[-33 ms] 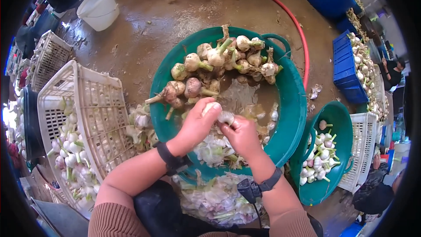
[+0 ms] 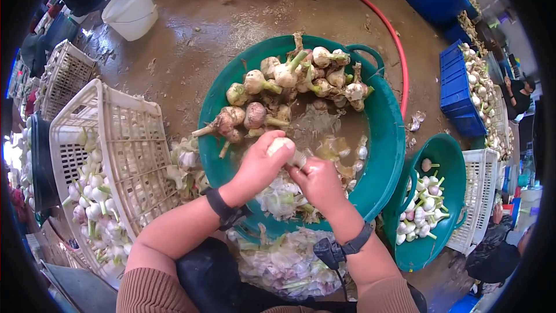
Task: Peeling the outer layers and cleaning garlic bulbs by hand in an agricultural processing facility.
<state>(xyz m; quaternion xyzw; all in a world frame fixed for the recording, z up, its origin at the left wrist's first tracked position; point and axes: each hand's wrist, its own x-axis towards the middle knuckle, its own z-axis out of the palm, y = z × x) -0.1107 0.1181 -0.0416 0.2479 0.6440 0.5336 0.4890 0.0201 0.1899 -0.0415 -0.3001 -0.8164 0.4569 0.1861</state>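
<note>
My left hand [image 2: 258,165] is closed around a pale garlic bulb [image 2: 279,145] above a large green tub [image 2: 385,156]. Against the bulb's right side, my right hand [image 2: 324,182] is closed, with a small whitish piece [image 2: 299,159] at its fingertips, too blurred to name. Beyond my hands, a heap of unpeeled garlic bulbs [image 2: 288,73] with cut stems and soil fills the tub's far side. Loose garlic skins [image 2: 281,198] lie in its near part, and more skins [image 2: 289,261] are piled by my legs.
At left stands a white crate [image 2: 136,156] of clean garlic. A smaller green tub [image 2: 452,197] at right holds peeled bulbs. A red hose [image 2: 399,52] curves behind the big tub. Further off are a white bucket [image 2: 130,14], a blue crate [image 2: 460,95] and a person [image 2: 519,95].
My right fingers have shifted slightly against the bulb, and the ridged whitish piece between my hands now shows less and is blurred. My left hand has hardly moved.
</note>
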